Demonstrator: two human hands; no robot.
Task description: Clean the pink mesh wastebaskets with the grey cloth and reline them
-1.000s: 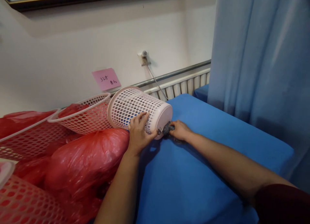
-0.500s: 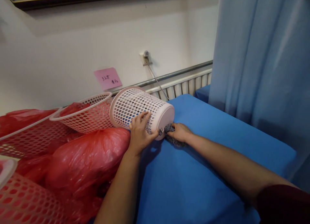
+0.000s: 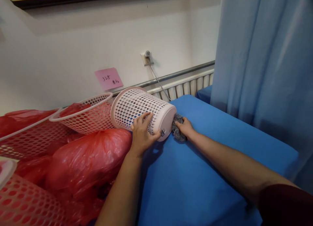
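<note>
A pale pink perforated plastic basket lies on its side on a blue-covered surface, its base facing me. My left hand grips the basket's lower side near the base, fingers curled over the mesh. My right hand is closed on a grey scrubbing cloth and presses it against the right edge of the basket's base.
Red plastic bags and several more pink mesh baskets pile up at the left. A pink note and a wall socket with a cable are on the wall. A blue curtain hangs at the right.
My right hand with the grey cloth has moved up along the basket's base, from its lower edge to its right side. My left hand and the basket have stayed put.
</note>
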